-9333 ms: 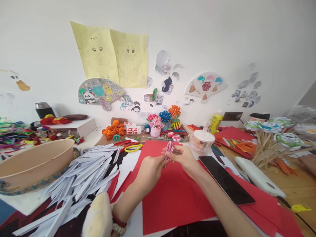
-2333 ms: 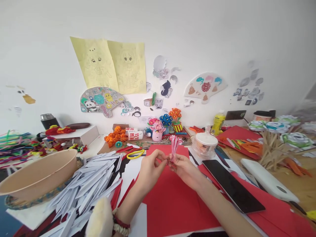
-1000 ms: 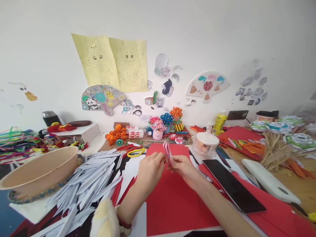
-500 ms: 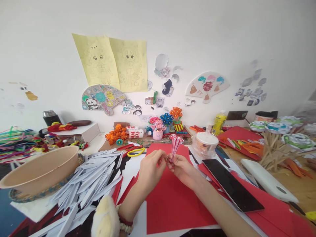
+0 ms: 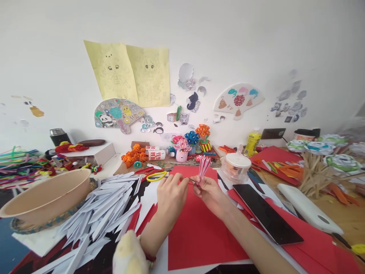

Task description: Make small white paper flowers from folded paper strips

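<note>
My right hand [image 5: 212, 196] pinches the gathered base of a red-and-white striped pleated paper bundle [image 5: 204, 166], whose fanned end points up. From that base a thin dark strand [image 5: 189, 179], wire or thread, runs across to my left hand [image 5: 171, 194], where closed fingers grip it. Both hands are over a large red sheet of paper [image 5: 199, 239]. A plush toy [image 5: 129, 253] hangs by my left wrist, partly cut off by the frame.
White paper strips [image 5: 114, 205] are heaped on the left beside a beige basin [image 5: 48, 194]. Yellow-handled scissors [image 5: 156, 175] lie behind my left hand. To the right are a black phone [image 5: 268, 213], a white power bank [image 5: 309, 209] and a lidded tub [image 5: 236, 161].
My left hand has pulled a little to the left, away from the bundle, and the strand between the hands now shows. My right hand stays almost in place on the bundle.
</note>
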A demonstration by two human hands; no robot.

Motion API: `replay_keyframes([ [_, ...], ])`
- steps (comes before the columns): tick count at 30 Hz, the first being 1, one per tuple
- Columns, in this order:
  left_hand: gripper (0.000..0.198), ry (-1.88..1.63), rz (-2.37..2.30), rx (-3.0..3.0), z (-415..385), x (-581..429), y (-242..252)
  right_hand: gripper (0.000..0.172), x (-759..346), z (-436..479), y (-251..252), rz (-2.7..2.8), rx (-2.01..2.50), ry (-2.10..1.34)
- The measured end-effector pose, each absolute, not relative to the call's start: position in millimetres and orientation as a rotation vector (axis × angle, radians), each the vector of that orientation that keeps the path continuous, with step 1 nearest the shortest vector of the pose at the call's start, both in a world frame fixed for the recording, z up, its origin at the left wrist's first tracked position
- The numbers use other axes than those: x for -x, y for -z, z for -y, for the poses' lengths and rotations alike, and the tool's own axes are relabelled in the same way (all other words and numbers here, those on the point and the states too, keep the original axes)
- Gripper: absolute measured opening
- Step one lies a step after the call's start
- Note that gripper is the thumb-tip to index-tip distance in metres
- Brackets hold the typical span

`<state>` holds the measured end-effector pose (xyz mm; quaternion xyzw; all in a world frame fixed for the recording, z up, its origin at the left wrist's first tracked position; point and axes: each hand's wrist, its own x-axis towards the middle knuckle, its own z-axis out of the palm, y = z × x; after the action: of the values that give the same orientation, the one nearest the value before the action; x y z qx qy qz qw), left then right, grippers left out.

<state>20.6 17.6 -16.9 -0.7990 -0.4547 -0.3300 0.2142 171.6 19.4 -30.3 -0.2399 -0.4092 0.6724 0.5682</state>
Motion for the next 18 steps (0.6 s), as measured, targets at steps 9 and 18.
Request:
replay_keyframes([
  [9,0.019,0.929,1.689,2.388,-8,-24,-3,0.039,-155,-14,35,1.002,0.586,-1.556],
  [18,0.034,0.999,1.91,2.372,-15,-17,-6,0.034,-154,-11,37,1.204,0.658,-1.418],
])
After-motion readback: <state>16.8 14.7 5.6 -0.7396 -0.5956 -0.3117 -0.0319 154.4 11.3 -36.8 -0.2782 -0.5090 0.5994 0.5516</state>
